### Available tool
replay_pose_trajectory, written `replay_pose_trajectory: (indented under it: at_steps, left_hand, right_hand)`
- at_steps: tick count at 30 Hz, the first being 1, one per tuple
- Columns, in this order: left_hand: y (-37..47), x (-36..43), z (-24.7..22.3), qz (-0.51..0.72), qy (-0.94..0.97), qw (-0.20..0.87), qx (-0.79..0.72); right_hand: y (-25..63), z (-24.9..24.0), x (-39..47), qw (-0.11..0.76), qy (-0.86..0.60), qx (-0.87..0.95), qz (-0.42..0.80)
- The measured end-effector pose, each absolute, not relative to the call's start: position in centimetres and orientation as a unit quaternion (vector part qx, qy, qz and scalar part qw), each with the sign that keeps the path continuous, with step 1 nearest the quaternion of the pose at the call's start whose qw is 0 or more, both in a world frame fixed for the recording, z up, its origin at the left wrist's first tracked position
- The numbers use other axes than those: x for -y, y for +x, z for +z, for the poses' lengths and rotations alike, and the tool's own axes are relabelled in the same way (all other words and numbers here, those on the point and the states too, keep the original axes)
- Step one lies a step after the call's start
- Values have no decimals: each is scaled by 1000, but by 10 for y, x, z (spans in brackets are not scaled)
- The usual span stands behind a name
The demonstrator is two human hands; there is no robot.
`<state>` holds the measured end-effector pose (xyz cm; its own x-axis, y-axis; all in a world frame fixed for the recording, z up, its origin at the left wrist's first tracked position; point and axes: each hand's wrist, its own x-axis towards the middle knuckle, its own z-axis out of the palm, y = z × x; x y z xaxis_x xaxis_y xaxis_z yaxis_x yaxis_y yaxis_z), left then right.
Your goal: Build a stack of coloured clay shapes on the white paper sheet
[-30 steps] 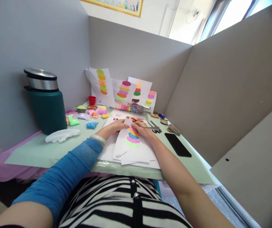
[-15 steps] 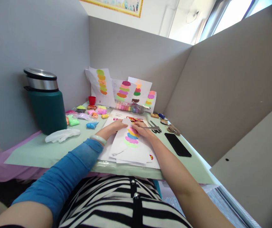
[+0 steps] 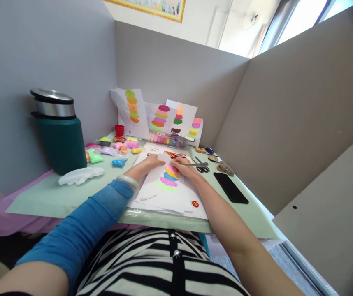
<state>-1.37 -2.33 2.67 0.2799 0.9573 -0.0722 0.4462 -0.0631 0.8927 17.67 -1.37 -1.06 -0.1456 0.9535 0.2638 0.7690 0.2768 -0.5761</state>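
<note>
My left hand [image 3: 151, 163] pinches the upper left edge of a white sheet of paper [image 3: 152, 190] between thumb and fingers. Stacked scalloped bands of colour [image 3: 169, 176], in pink, yellow, blue, purple and light green, run down the sheet. They look like soft clay pressed flat. My right hand [image 3: 183, 166] is closed around a slim grey modelling tool [image 3: 201, 165], whose wide flat end points right. Its fingertips rest at the topmost band, and the tool's working tip is too small to make out. Under the sheet lie more paper and a white pad [image 3: 201, 213].
Bagged clay lumps, one of them blue [image 3: 119, 162], lie left, near a white crumpled tissue [image 3: 81, 176] and a teal bottle [image 3: 61, 142]. On the right are scissors [image 3: 201, 167] and a black phone [image 3: 231, 188]. Finished-looking sheets [image 3: 131, 113] lean against the grey partition [image 3: 176, 61].
The sheet has turned slightly, its lower end swinging left and uncovering more of the red logo on the pad. Both hands stay nearly in place, and the tool has shifted slightly.
</note>
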Motion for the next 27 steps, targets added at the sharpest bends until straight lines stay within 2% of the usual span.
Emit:
replay_pose_trajectory:
  at_steps: [3,5,18,27]
  left_hand:
    - [-15,25,27,334,640,470,-509]
    - [-15,24,26,348,617,487,-511]
    - [-12,25,28,358,619,492,-496]
    - [-12,1,13,356,612,433,-558]
  right_hand:
    - [177,-15,11,385,-556,711,190]
    - [177,-18,8,411,-555,696,200]
    - [178,-15,8,397,-557,700,207]
    - [181,-15,7,459,-552,648,253]
